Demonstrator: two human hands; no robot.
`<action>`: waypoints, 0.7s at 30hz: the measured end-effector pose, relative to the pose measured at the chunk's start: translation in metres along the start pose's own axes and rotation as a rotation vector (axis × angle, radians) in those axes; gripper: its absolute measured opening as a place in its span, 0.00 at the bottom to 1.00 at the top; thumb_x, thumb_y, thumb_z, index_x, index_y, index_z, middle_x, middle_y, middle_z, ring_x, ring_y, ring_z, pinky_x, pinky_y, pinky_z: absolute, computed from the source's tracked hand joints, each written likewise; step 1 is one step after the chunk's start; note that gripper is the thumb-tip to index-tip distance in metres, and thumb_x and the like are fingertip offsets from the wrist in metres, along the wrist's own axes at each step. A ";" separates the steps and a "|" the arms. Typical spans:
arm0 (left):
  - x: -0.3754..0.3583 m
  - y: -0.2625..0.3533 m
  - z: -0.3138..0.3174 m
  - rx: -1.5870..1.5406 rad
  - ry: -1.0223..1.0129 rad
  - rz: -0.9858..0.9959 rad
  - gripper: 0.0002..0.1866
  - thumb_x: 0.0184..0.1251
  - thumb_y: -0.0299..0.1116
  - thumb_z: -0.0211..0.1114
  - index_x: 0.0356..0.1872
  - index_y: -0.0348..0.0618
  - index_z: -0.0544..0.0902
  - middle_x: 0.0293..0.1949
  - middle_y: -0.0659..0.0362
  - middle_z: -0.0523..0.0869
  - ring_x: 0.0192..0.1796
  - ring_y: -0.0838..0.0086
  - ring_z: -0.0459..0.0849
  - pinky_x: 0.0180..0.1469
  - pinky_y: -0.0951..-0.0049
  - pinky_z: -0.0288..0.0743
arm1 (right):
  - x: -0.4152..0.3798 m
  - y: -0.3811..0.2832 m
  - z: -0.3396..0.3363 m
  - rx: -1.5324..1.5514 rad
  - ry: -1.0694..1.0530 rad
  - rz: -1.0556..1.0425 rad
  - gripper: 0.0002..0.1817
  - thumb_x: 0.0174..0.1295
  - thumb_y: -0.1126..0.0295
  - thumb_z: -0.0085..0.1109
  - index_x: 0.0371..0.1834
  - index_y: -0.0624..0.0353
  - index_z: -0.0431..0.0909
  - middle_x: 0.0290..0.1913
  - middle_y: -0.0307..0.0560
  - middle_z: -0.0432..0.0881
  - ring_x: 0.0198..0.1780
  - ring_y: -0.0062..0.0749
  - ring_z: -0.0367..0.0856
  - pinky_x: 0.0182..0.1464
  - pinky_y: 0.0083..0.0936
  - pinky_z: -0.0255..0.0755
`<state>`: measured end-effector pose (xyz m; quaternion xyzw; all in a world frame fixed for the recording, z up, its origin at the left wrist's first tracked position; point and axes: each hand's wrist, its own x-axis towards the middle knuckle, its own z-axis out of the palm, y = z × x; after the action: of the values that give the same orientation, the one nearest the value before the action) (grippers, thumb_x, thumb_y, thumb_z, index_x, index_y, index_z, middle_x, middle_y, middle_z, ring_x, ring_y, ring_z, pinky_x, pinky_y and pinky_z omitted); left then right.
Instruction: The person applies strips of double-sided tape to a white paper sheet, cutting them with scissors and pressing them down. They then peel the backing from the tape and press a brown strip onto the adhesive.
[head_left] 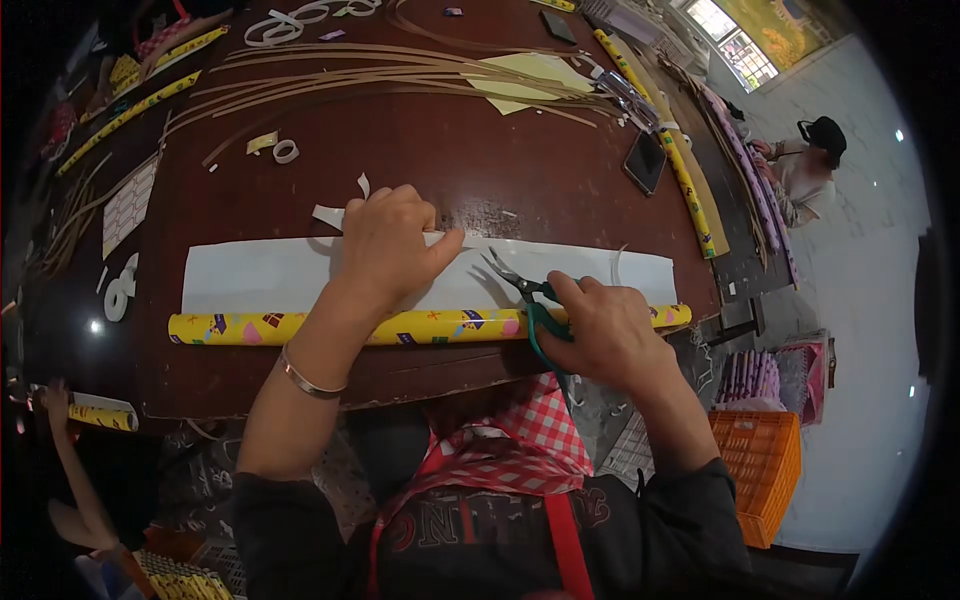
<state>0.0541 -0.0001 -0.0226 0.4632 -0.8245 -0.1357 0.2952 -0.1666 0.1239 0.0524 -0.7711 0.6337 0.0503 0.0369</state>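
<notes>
My right hand (pixel 610 330) is closed round green-handled scissors (pixel 518 284), whose blades are apart and point up and left over a white sheet (pixel 255 275). Along the sheet's near side lies a yellow patterned roll (pixel 420 327), running left to right. My left hand (pixel 392 240) rests at the sheet's far edge with its fingers curled and thumb stretched right; what it holds, if anything, is hidden. Beside its knuckles, a white strip (pixel 328 214) sticks out to the left.
Brown strips (pixel 370 82), a yellow paper (pixel 525 82), a tape ring (pixel 286 151) and a phone (pixel 645 162) lie on the dark table (pixel 400 145). An orange crate (pixel 765 470) stands at lower right. Other people are at both sides.
</notes>
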 end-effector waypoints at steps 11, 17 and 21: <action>0.003 -0.005 0.006 -0.133 0.060 0.051 0.21 0.54 0.52 0.69 0.22 0.41 0.87 0.26 0.56 0.83 0.34 0.61 0.83 0.39 0.55 0.70 | 0.014 -0.020 -0.001 -0.078 0.048 -0.035 0.21 0.55 0.54 0.69 0.34 0.61 0.73 0.22 0.55 0.80 0.27 0.55 0.83 0.32 0.47 0.75; 0.006 -0.010 0.009 -0.180 0.040 0.027 0.22 0.54 0.53 0.68 0.24 0.41 0.88 0.28 0.55 0.85 0.36 0.60 0.84 0.41 0.54 0.72 | 0.021 -0.030 -0.008 -0.122 -0.046 0.047 0.22 0.56 0.52 0.66 0.35 0.61 0.75 0.24 0.57 0.83 0.32 0.53 0.86 0.36 0.45 0.79; 0.006 -0.009 0.008 -0.183 0.031 0.030 0.22 0.55 0.53 0.68 0.24 0.41 0.89 0.29 0.55 0.85 0.37 0.60 0.84 0.41 0.54 0.72 | 0.027 -0.034 -0.010 -0.143 -0.084 0.056 0.22 0.56 0.51 0.65 0.36 0.62 0.75 0.25 0.58 0.83 0.32 0.55 0.86 0.37 0.45 0.79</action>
<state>0.0529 -0.0104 -0.0311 0.4238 -0.8109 -0.1989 0.3511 -0.1274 0.1027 0.0591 -0.7509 0.6477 0.1289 0.0067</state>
